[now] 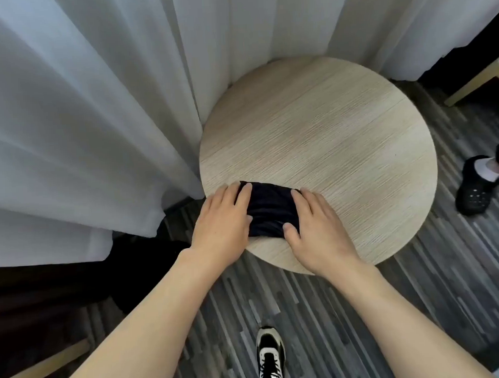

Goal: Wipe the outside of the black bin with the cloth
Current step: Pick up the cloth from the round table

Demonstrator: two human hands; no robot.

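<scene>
Head view looks down on a round pale wood-grain bench (pixel 340 133), the landmark here. A crumpled black cloth (pixel 269 208) lies on the bench close to its near-left edge, the near fold just inside the rim. The left hand (pixel 221 218) lies flat, fingers spread, on the cloth's left side, its heel overhanging the bench edge. The right hand (pixel 316 228) lies flat on the cloth's right side, thumb on the near fold; neither hand grips. Beyond the cloth the benchtop is bare to its far rim. White sheer curtains (pixel 96 109) touch the bench's far and left edges. Striped grey floor (pixel 305 315) lies open on the near and right sides, where another person's black shoe (pixel 475 186) stands near the right edge. No black bin can be made out.
</scene>
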